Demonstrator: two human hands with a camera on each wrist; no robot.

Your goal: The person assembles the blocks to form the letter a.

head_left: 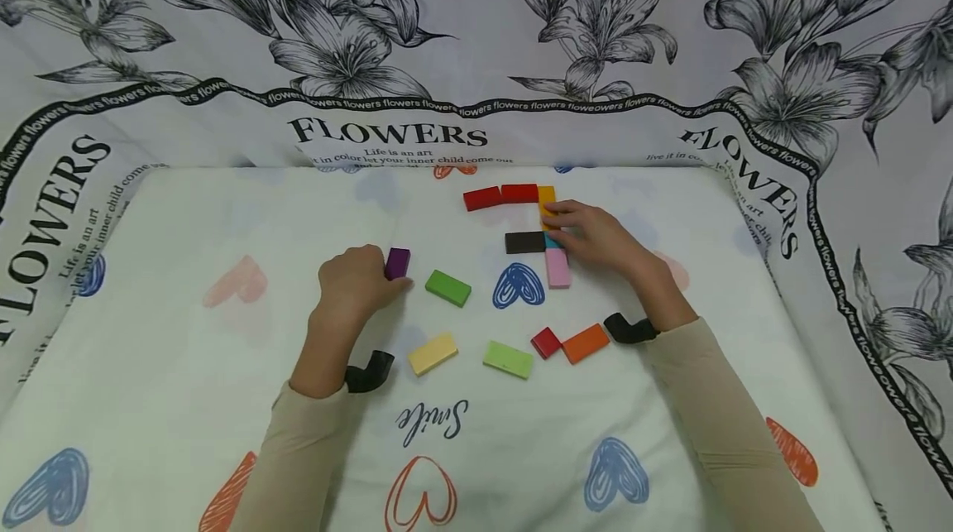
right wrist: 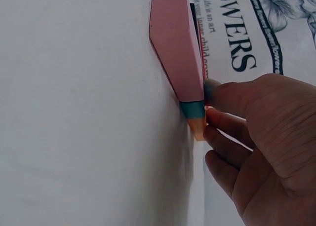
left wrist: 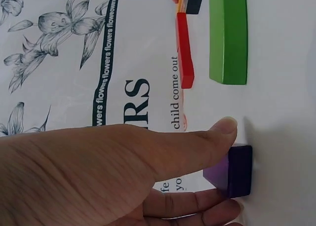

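My left hand [head_left: 351, 284] pinches a purple block [left wrist: 240, 170] between thumb and fingers, low at the tabletop. To its right lies a dark green block [head_left: 448, 288]. My right hand [head_left: 596, 238] is at the joined blocks, its thumb by a small teal block [right wrist: 192, 109]. Its other fingertips touch an orange-yellow block [head_left: 546, 194]; whether they grip it is unclear. A pink block [head_left: 557, 269] adjoins the teal one on the near side, and a black block [head_left: 524, 242] runs off to the left. Two red blocks [head_left: 519, 194] continue left from the orange-yellow block's far end.
Nearer the person lie a pale yellow block [head_left: 433, 354], a light green block [head_left: 508, 359], a small red block [head_left: 547, 342] and an orange block [head_left: 585, 343]. The printed white cloth [head_left: 246, 400] covers the table, whose far edge runs behind the red blocks.
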